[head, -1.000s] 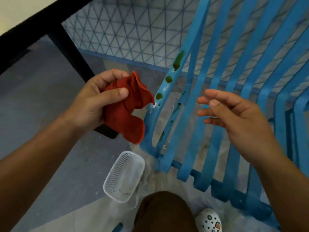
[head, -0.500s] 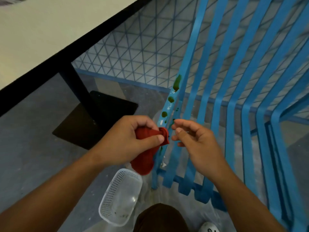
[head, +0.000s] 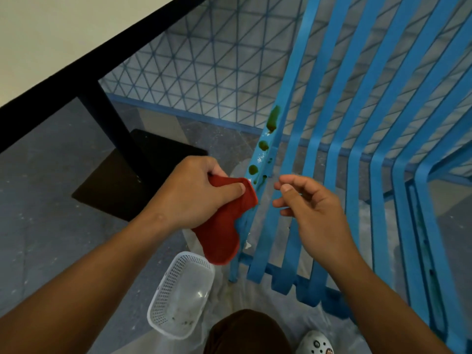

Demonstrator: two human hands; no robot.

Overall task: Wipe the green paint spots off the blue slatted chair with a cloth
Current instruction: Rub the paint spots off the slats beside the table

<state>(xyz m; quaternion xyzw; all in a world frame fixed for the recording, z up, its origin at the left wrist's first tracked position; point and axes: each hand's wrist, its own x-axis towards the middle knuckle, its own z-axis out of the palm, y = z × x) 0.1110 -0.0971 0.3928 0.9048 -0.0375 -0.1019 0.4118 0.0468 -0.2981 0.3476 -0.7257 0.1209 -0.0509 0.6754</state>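
Brown fabric over a knee [head: 245, 330] and a white clog [head: 315, 343] got cut off at the bottom edge, so not much to see there. Next to them a white mesh basket [head: 178, 295] lay on clear plastic sheeting over the grey floor [head: 51, 200]. Left hand [head: 194, 192] gripped the red cloth [head: 224, 226] right against the outer slat of the blue chair [head: 378, 175], just below the green spots [head: 263, 145]. Right hand [head: 314, 210] hovered loose, holding nothing. Farther back stood a black-legged table [head: 51, 47] and a mesh fence [head: 217, 72].
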